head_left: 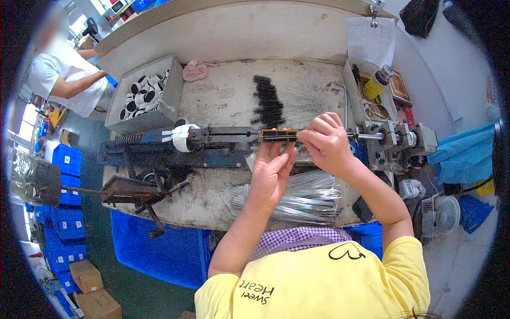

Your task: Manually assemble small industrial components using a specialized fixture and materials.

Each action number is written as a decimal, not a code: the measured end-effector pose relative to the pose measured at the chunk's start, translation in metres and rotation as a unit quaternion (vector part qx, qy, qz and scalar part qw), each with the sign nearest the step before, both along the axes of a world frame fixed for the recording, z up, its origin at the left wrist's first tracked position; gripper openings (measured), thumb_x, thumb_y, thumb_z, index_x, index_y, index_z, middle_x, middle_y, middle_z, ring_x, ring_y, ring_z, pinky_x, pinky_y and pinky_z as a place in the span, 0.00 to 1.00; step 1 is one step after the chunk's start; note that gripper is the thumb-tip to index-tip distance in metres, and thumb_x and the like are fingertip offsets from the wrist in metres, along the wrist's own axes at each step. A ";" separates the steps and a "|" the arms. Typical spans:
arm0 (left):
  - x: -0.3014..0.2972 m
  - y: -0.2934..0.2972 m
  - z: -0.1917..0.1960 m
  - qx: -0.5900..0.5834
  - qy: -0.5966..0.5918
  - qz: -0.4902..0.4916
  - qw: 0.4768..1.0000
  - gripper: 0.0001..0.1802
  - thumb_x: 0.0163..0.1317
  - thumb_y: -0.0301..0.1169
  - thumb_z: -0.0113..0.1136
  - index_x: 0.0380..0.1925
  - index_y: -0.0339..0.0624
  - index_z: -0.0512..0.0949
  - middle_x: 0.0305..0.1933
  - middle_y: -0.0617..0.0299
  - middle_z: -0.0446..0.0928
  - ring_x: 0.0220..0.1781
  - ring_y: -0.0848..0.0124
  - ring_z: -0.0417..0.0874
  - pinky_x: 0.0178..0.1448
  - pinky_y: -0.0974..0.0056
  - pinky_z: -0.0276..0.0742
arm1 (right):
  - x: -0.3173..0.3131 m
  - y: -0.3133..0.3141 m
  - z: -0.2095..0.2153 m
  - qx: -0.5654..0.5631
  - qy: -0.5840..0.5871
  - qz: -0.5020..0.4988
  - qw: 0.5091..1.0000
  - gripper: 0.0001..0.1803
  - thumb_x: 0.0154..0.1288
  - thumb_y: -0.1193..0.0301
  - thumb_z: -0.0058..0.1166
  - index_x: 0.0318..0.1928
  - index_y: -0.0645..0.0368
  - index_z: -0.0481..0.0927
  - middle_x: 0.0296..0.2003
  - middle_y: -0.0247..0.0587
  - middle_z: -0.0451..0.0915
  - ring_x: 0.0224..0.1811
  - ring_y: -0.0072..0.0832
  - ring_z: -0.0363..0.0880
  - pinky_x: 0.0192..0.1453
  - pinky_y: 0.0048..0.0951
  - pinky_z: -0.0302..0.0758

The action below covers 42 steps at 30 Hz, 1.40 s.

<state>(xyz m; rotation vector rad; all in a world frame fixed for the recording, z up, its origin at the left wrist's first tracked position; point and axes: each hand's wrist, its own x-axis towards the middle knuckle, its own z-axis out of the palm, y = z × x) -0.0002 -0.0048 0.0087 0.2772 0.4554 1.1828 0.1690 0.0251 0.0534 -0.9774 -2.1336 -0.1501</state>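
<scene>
My left hand (272,173) is closed from below on a narrow dark block with orange-brown edges (279,131), which lies level in line with the bench machine. My right hand (328,142) is pinched at the block's right end. Whatever its fingertips hold is too small to make out. A long bench machine (212,160) with a slim metal shaft (369,136) runs left to right behind my hands. Beyond it lies a row of black bristle brushes (267,101) with thin wire stems pointing right. Nearer me rests a bundle of silvery wires (305,201).
A grey bin (141,125) of white-and-black rolls stands at the back left, beside a pink cloth (195,70). At the back right, a tray (355,87) holds a yellow bottle (374,85). A blue tub (159,247) sits below the bench. Another person (71,77) stands far left.
</scene>
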 end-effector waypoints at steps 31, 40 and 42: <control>-0.001 0.000 0.003 0.026 0.039 0.006 0.999 0.35 0.64 0.12 0.46 0.68 0.54 0.55 0.64 0.56 0.66 0.66 0.65 0.70 0.66 0.64 0.70 | 0.026 -0.004 0.003 -0.125 -0.033 -0.044 0.991 0.22 0.48 0.80 0.59 0.47 0.58 0.75 0.35 0.41 0.80 0.40 0.40 0.78 0.47 0.38 0.72; -0.005 -0.001 -0.001 0.023 0.021 0.008 0.999 0.30 0.63 0.12 0.48 0.64 0.48 0.58 0.64 0.54 0.68 0.66 0.61 0.71 0.58 0.66 0.74 | 0.023 -0.009 -0.009 -0.040 -0.070 -0.019 0.997 0.14 0.47 0.75 0.61 0.38 0.55 0.81 0.32 0.32 0.83 0.38 0.31 0.79 0.48 0.35 0.73; -0.007 -0.001 0.000 0.030 0.029 -0.002 0.999 0.30 0.63 0.13 0.48 0.64 0.48 0.58 0.65 0.53 0.68 0.66 0.61 0.70 0.58 0.67 0.74 | 0.023 -0.012 -0.012 -0.031 -0.077 -0.025 0.996 0.12 0.49 0.74 0.60 0.38 0.55 0.82 0.34 0.32 0.84 0.41 0.31 0.81 0.49 0.35 0.74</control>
